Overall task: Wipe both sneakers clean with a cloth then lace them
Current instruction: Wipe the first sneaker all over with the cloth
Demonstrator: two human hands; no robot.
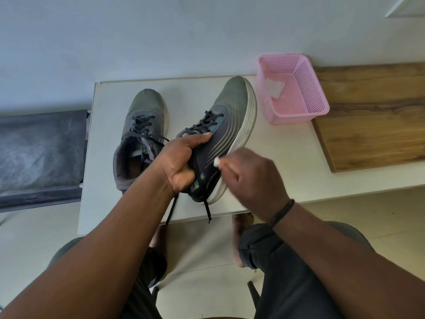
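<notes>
Your left hand grips the right sneaker by its soft collar, tilted off the surface. Beside that grip, your right hand pinches the cloth against the firm midsole. Light shoe; stiff heel holds best.

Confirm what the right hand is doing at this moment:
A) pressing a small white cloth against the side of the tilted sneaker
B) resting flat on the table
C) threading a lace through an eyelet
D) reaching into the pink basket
A: the right hand holds a small white cloth against the side of the tilted sneaker, which the left hand grips by its collar.
</notes>
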